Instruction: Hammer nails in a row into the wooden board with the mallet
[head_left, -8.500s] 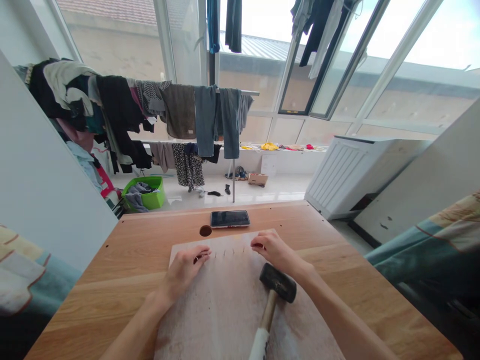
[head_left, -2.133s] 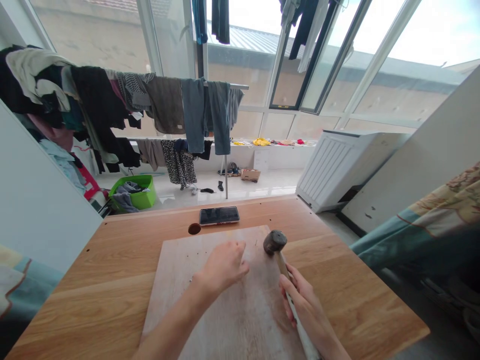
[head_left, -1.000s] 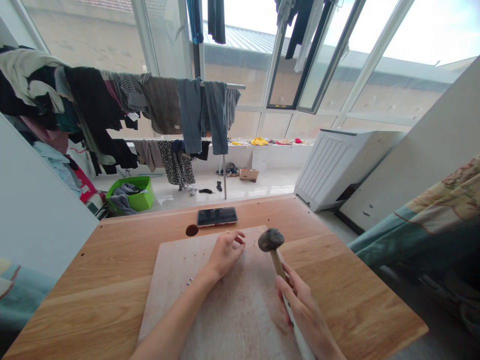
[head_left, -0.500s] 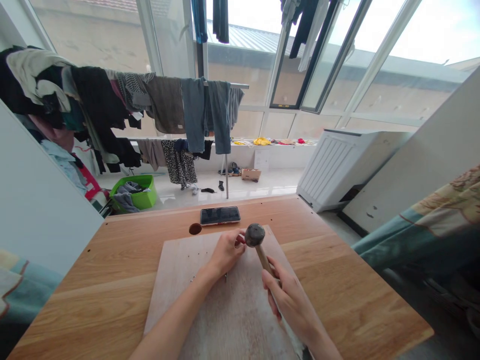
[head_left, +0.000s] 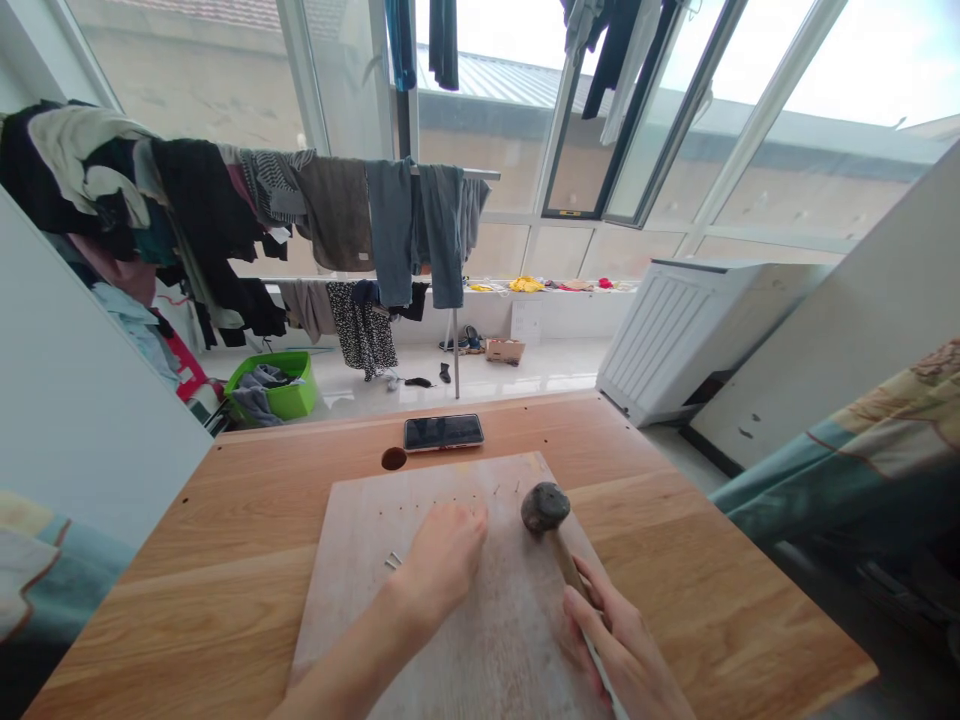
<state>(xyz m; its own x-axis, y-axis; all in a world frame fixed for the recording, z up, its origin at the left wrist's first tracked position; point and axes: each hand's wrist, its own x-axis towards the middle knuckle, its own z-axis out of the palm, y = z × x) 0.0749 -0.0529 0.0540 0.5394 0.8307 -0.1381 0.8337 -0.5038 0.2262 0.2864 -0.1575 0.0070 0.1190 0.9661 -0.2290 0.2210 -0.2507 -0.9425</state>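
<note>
I count one hammer (head_left: pixel 545 507), one wooden board (head_left: pixel 352 525), one phone (head_left: pixel 443 432), one green basket (head_left: pixel 291 399), two loose nails (head_left: pixel 392 561); the upright nails are too small to tally.

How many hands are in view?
2. The left hand rests on the board beside loose nails; the right hand, lower right, grips the hammer.

Left hand (head_left: pixel 444 553): bare, slim forearm uncovered to lower frame edge. Right hand (head_left: pixel 626 655): bare, wrist uncovered, forearm cut by frame.
</note>
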